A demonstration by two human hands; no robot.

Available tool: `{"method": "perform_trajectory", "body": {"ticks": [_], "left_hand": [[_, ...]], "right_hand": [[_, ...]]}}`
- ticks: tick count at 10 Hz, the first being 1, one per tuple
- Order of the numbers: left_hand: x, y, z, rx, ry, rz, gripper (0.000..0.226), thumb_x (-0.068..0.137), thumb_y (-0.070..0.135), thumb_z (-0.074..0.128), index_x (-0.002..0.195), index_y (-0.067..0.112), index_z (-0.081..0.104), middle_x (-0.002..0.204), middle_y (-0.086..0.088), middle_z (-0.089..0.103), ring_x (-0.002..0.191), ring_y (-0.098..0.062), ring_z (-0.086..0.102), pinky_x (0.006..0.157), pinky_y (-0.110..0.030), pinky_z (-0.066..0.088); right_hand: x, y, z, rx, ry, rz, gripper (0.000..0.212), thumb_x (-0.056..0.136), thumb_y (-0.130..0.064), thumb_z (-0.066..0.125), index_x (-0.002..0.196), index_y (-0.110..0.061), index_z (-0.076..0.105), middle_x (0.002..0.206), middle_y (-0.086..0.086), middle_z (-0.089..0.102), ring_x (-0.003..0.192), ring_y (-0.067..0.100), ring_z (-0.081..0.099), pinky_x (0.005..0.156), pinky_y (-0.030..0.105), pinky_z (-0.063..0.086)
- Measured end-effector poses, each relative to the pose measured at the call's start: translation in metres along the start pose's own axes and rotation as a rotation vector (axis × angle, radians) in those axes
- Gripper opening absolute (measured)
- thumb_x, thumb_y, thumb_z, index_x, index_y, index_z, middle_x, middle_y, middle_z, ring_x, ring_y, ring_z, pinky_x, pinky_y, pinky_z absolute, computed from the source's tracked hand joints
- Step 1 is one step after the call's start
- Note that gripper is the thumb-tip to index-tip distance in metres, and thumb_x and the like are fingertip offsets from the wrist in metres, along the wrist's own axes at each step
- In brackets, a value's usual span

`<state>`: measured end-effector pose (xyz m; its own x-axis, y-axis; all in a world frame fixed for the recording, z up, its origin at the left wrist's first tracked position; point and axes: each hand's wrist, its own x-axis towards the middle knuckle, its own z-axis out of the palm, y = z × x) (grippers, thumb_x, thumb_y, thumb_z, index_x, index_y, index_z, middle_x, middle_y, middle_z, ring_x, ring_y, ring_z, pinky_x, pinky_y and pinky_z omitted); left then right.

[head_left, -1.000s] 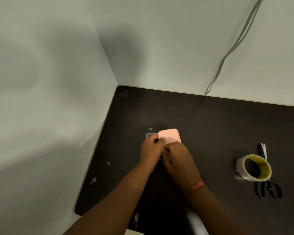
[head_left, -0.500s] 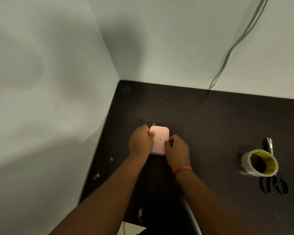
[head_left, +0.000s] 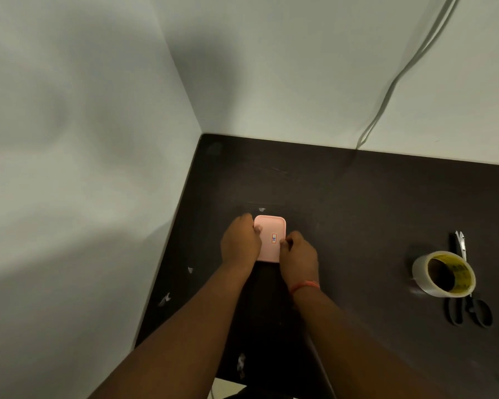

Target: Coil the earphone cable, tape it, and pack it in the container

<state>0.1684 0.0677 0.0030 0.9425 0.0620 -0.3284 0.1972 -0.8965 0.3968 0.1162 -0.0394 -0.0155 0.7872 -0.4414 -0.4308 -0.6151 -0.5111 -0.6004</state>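
A small container with a pink lid (head_left: 270, 230) lies flat on the dark table (head_left: 357, 203); a small orange-edged sticker shows on the lid. My left hand (head_left: 240, 242) grips its left edge, thumb on top of the lid. My right hand (head_left: 298, 256) presses on its right front edge with the fingertips. The lid covers the container, so the earphone cable is hidden. A roll of clear tape (head_left: 443, 274) with a yellow core stands at the right, apart from both hands.
Black-handled scissors (head_left: 465, 295) lie just behind and beside the tape roll. Small scraps of tape (head_left: 164, 299) dot the table's left edge and front. Walls meet at the table's far left corner; a grey cable (head_left: 398, 79) hangs down the back wall.
The pink lid, earlier offset to the right of the clear container, now sits squarely over it. Both hands have shifted to the lid's two sides.
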Motion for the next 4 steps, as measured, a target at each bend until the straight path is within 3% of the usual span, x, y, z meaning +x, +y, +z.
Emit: {"method": "perform_trajectory", "body": {"ticks": [2,4], "left_hand": [[0.008,0.002,-0.007,0.044,-0.078,-0.024,0.017,0.096,0.031,0.059,0.102,0.014,0.058,0.104,-0.007,0.066,0.088,-0.019,0.059,0.069,-0.031,0.046],[0.02,0.006,-0.009,0.079,-0.178,-0.098,0.025,0.095,0.033,0.06,0.112,0.016,0.059,0.115,-0.009,0.065,0.104,-0.026,0.063,0.083,-0.038,0.053]], "right_hand": [[0.009,-0.003,-0.005,0.055,-0.094,0.069,0.01,0.095,-0.023,0.054,0.091,-0.015,0.056,0.093,0.002,0.06,0.084,0.018,0.06,0.069,0.03,0.049],[0.021,-0.002,-0.018,0.115,-0.251,0.139,0.017,0.091,-0.026,0.061,0.078,-0.016,0.055,0.083,0.009,0.068,0.063,0.024,0.068,0.064,0.038,0.061]]}}
